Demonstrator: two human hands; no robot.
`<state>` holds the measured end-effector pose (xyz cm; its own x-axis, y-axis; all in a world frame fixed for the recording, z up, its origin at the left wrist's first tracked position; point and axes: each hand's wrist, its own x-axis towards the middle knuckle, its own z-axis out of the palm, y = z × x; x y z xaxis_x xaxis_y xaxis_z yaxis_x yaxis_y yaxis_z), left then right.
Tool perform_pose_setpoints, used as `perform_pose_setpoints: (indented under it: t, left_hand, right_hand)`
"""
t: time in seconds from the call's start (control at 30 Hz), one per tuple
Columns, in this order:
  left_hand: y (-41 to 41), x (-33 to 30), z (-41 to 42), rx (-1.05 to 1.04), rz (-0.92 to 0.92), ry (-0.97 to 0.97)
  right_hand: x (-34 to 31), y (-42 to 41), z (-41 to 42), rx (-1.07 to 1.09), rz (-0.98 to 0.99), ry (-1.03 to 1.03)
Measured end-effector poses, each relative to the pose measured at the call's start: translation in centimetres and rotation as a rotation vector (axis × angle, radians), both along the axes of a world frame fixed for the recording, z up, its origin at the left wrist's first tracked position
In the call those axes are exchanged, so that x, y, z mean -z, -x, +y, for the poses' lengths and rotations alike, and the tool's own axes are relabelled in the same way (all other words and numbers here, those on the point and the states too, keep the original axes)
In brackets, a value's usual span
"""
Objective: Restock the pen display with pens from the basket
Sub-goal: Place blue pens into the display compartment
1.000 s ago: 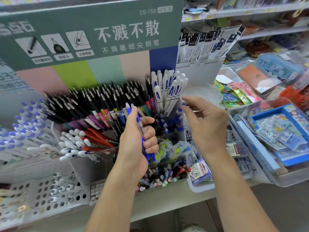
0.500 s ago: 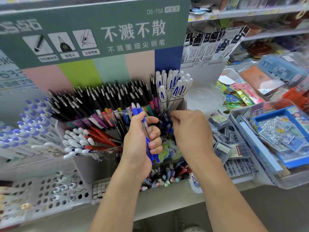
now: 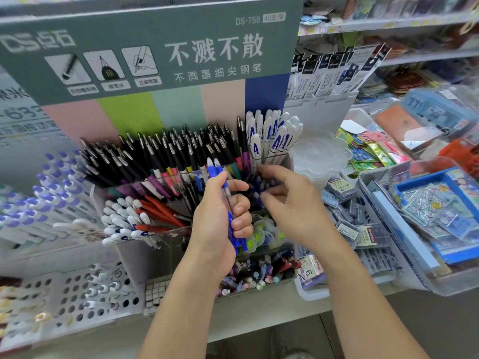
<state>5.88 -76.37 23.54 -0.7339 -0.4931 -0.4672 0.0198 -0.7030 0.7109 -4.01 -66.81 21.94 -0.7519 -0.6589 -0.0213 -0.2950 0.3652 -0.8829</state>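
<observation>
- The left hand [image 3: 220,218] is gripping a small bunch of blue pens [image 3: 228,203], fingers curled tight round the barrels, tips pointing up — it is hovering just in front of the clear pen display [image 3: 286,161].
- The right hand [image 3: 290,200] is reaching into the display's right-hand compartment, fingers loosely spread and holding nothing that I can make out; motion blur is hiding the fingertips.
- That compartment is holding blue pens low down, with white pens [image 3: 269,136] standing just behind them and black-gripped pens [image 3: 168,154] filling the display's left side.
- The basket is not showing anywhere near the display.
- Judged step: the person is feeding pens one at a time into the blue compartment.
- Next move is likely calling for the right hand to pinch one pen from the bunch and slot it upright among its fellows — without tipping neighbours.
</observation>
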Motion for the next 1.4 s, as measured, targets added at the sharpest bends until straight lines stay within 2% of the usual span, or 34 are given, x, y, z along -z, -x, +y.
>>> perform_pose_setpoints:
  t: [0.07, 0.2, 0.33, 0.4, 0.5, 0.6, 0.7, 0.83, 0.9, 1.03, 1.1, 1.23, 1.4]
  left_hand:
    - [0.0, 0.0, 0.1, 0.012, -0.008, -0.001]
    - [0.2, 0.1, 0.4, 0.079, -0.026, 0.044]
    - [0.5, -0.1, 0.9, 0.16, -0.003, 0.138]
    - [0.7, -0.3, 1.1, 0.206, -0.008, 0.173]
    - [0.8, -0.3, 1.5, 0.304, -0.021, 0.191]
    - [0.9, -0.1, 1.5, 0.344, -0.017, 0.193]
    - [0.8, 0.1, 1.3, 0.367, -0.001, 0.207]
    - [0.6, 0.1, 1.6, 0.381, 0.014, 0.214]
    - [0.5, 0.0, 1.7, 0.346, 0.013, 0.236]
    - [0.1, 0.0, 1.0, 0.254, -0.102, 0.327]
    - [-0.2, 0.1, 0.7, 0.213, -0.125, 0.318]
    - [-0.4, 0.0, 0.6, 0.142, -0.151, 0.256]
    - [-0.4, -0.2, 0.3, 0.046, -0.028, 0.025]
  right_hand:
    - [0.3, 0.6, 0.6, -0.013, -0.122, 0.091]
    - [-0.2, 1.5, 2.1, 0.003, -0.045, 0.087]
    - [-2.5, 2.2, 2.8, 0.167, -0.05, 0.218]
    - [-3.1, 1.8, 2.7, 0.174, -0.173, 0.237]
    - [-3.2, 0.3, 1.9, 0.118, -0.471, 0.287]
    - [-2.8, -0.7, 1.3, 0.127, -0.728, 0.412]
    - [-2.1, -0.4, 1.3, 0.093, -0.787, 0.441]
    - [-2.3, -0.3, 1.4, 0.049, -0.709, 0.438]
    - [-2.5, -0.2, 1.4, 0.1, -0.648, 0.481]
    - [-3.0, 1.1, 1.9, 0.351, -0.528, 0.791]
    - [-3.1, 2.1, 2.5, 0.43, -0.335, 0.856]
    - [-1.8, 2.7, 2.7, 0.45, 0.158, 0.681]
    - [1.2, 1.5, 1.7, 0.329, 0.491, 0.26]
